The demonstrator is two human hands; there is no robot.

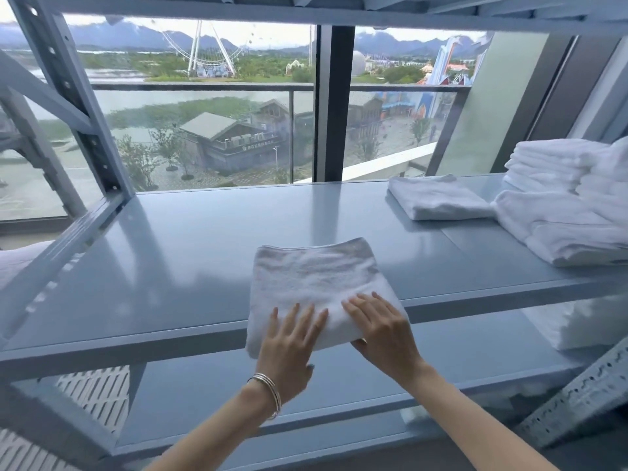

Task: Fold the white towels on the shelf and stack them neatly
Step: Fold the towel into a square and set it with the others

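While left hand (291,338) presses flat on folded towel (316,283), right hand (380,329) grips its near edge.

A blue-grey metal shelving rack (190,239) stands against a floor-to-ceiling window (210,107). Beyond the glass, a balcony railing (217,87), a Ferris wheel (204,49) far left, dark-roofed buildings (231,137), water and hazy mountains under flat daylight.

Head camera, close above shelf (170,266), facing forward and down, windowward
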